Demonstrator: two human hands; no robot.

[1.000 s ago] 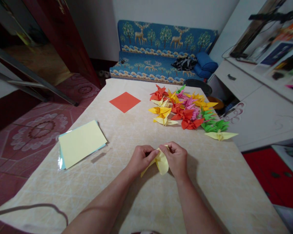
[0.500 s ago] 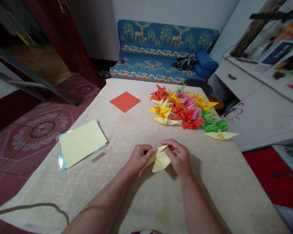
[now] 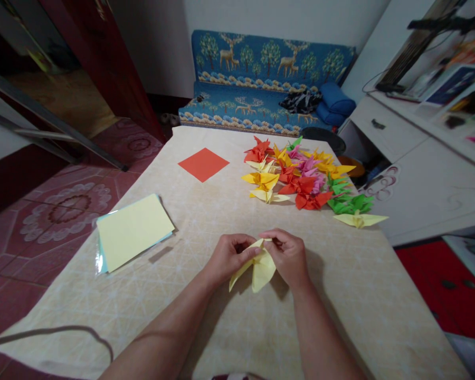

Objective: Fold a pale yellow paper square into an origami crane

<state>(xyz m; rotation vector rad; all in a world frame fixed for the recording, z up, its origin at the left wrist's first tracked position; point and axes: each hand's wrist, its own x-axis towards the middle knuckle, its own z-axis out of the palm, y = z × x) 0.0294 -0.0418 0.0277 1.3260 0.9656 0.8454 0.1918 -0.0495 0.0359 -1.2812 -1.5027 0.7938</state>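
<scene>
Over the near middle of the table (image 3: pixel 221 338), pinching a half-folded yellow paper (image 3: pixel 262 268) from both sides: left hand (image 3: pixel 229 257) and right hand (image 3: pixel 290 256) each clamped on its top, flaps hanging toward the near edge. Off to the left, a stack of pale yellow sheets (image 3: pixel 132 230); farther back, a red square (image 3: pixel 203 164). Far right, a heap of folded paper figures (image 3: pixel 301 182), with one pale yellow figure (image 3: pixel 359 219) at its near right end.
</scene>
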